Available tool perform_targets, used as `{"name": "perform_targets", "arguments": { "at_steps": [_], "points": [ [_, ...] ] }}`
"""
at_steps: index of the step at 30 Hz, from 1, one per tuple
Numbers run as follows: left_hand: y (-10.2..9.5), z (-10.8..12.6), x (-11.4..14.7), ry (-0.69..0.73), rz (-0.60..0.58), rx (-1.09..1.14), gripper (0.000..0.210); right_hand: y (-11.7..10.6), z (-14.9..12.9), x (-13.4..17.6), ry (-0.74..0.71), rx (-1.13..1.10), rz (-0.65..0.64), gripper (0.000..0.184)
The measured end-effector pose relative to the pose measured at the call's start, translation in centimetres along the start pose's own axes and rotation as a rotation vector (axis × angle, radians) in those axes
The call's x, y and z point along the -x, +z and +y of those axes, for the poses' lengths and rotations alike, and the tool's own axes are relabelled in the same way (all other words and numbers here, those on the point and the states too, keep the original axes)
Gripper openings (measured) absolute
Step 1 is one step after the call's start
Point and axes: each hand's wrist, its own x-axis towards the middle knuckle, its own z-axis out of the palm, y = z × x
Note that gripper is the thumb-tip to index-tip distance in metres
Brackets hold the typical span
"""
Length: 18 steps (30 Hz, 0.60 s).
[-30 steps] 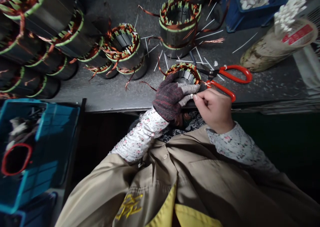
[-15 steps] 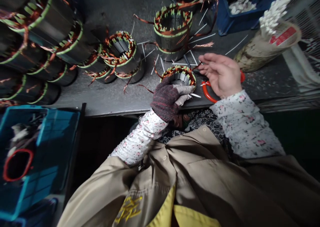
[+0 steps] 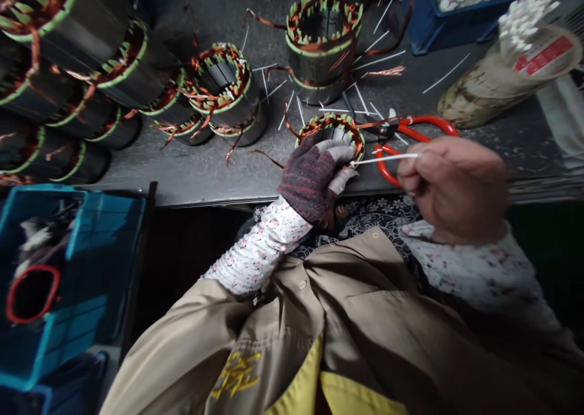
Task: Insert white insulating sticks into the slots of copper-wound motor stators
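Note:
A small motor stator (image 3: 331, 126) with copper windings and green slot liners stands at the near edge of the bench. My left hand (image 3: 312, 171), in a dark glove with pale wrapped fingertips, is closed over its near rim. From that rim a thin white cord (image 3: 387, 157) runs straight to the right. Its far end is pinched in my bare right hand (image 3: 451, 184), which is slightly blurred. Orange-handled cutters (image 3: 426, 124) lie just beyond the right hand, their jaws close to a copper lead of the stator.
More stators (image 3: 323, 38) stand behind, and several are stacked at the left. Loose white cords (image 3: 381, 59) are scattered over the bench (image 3: 201, 187). At the right are a bundle of white cords (image 3: 531, 19) in a container and a blue bin (image 3: 447, 28). A turquoise crate (image 3: 103, 269) sits lower left.
My right hand has moved right and nearer me, from open-looking fingers by a copper lead to a pinch on the white cord, now drawn out straight. My left hand stays on the stator.

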Motion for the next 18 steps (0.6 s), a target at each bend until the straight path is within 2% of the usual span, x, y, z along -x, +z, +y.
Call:
{"name": "perform_targets", "arguments": {
  "at_steps": [3,5,6,10,13,16,18],
  "points": [
    [0.1,0.0,0.2,-0.037,0.017,0.055,0.051,0.1,0.6,0.0,0.079,-0.272,-0.125,0.043],
    [0.0,0.0,0.2,-0.086,-0.026,0.057,0.057,-0.1,0.8,0.4,0.139,-0.316,-0.211,0.048],
    [0.0,0.0,0.1,-0.114,-0.043,0.044,0.059,-0.5,0.8,0.6,0.158,-0.313,-0.209,0.048],
    [0.8,0.9,0.2,-0.155,-0.057,-0.01,0.067,-1.4,0.7,0.1,0.161,-0.256,-0.037,0.043],
    [2.0,2.0,0.6,-0.132,-0.041,-0.041,0.067,0.6,1.3,-2.3,0.125,-0.284,0.111,0.032],
    [2.3,3.0,1.2,-0.109,0.019,-0.03,0.068,3.1,2.5,-4.1,0.159,-0.189,0.148,0.036],
    [1.3,3.3,1.3,-0.076,0.01,-0.027,0.066,3.5,3.2,-3.9,0.028,-0.046,0.169,0.045]
  ]
}}
